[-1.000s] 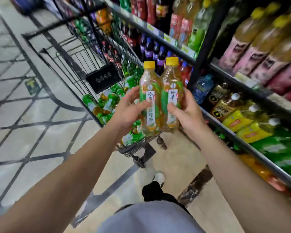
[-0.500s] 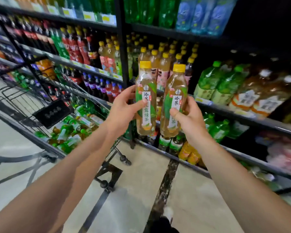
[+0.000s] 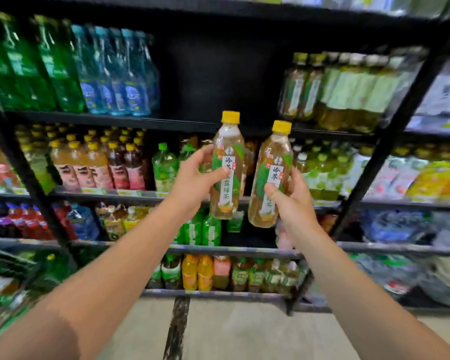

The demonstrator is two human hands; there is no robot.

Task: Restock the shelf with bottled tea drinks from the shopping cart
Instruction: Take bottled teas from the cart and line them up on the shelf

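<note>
I hold two green-tea bottles with yellow caps and green-and-white labels up in front of the black shelf unit (image 3: 109,118). My left hand (image 3: 195,179) grips the left bottle (image 3: 229,162) around its middle, upright. My right hand (image 3: 290,196) grips the right bottle (image 3: 272,175) low on its body, tilted slightly right. The two bottles are a little apart. Behind them the upper shelf has a dark empty gap (image 3: 218,81) next to a row of similar tea bottles (image 3: 343,89). The shopping cart (image 3: 8,279) shows only at the lower left edge, blurred.
Green and blue bottles (image 3: 70,71) fill the upper shelf on the left. Lower shelves hold yellow-capped drinks (image 3: 94,162), green bottles (image 3: 164,165) and small orange bottles (image 3: 198,271). Black uprights (image 3: 390,141) divide the bays. Pale floor lies below.
I have turned from the cart toward the shelf and raised both bottles higher. The bottles have drawn slightly apart. The cart has slid out to the lower left edge.
</note>
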